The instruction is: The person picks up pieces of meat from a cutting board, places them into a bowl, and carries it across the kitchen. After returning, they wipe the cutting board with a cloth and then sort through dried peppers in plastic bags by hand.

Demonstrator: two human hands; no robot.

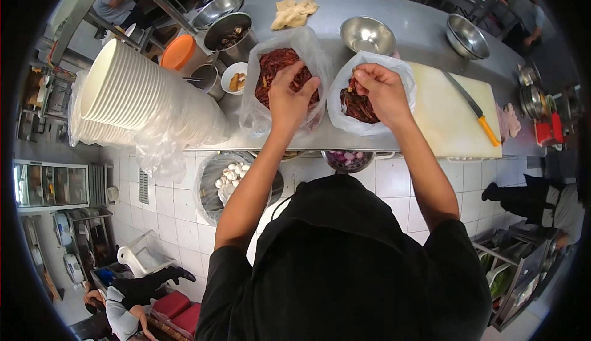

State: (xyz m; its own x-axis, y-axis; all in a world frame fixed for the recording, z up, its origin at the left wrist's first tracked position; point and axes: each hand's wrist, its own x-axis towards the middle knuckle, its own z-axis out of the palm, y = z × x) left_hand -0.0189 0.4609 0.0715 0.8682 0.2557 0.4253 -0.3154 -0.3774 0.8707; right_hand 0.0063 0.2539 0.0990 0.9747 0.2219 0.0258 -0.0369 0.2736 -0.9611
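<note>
My left hand [292, 97] rests over a clear plastic bag [251, 104] of dark red dried chilies [277, 62], its fingers apart and touching the heap. My right hand [386, 94] is closed in a pinch on a small dried chili [353, 85]. It is above a second, whitish plastic bag [403, 73], which holds more dried chilies [357, 107]. Both bags stand side by side on a steel table [415, 24].
A white cutting board [431, 107] with a yellow-handled knife [473, 104] lies at right. Behind are steel bowls [368, 35] and a pot [229, 36]. Stacked white tubs [141, 94] stand at left. On the floor is a container of white bulbs [232, 174]. Other people work nearby.
</note>
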